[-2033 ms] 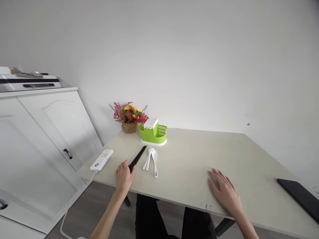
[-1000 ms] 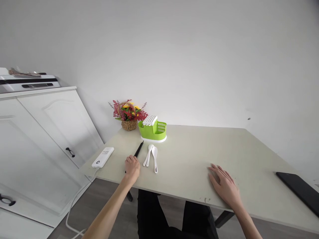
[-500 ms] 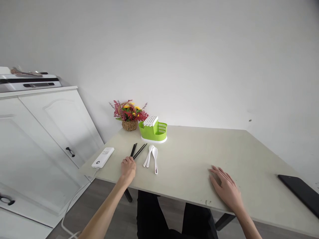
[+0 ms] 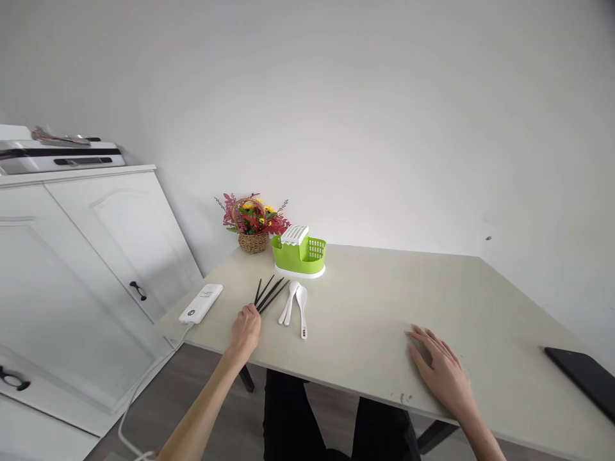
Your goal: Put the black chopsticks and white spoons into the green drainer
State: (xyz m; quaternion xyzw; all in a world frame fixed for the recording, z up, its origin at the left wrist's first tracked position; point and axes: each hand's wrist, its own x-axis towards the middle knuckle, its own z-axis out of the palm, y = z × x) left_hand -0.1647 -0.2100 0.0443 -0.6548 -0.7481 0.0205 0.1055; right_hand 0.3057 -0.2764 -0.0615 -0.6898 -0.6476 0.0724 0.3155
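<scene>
My left hand is closed around the near ends of several black chopsticks, whose far ends fan out over the table. Just right of them lie white spoons, some overlapping, bowls pointing away from me. Behind the spoons stands a green utensil holder with a white slotted top and a white base. My right hand rests palm down on the table's right half, fingers stretched out, with nothing in it.
A white power bank with a cable lies at the table's left edge. A wicker basket of flowers stands behind, near the wall. A black phone lies far right. White cabinets flank the table's left.
The chopsticks in my left hand have spread further apart. The whole view has shifted slightly; my right hand stays flat on the table.
</scene>
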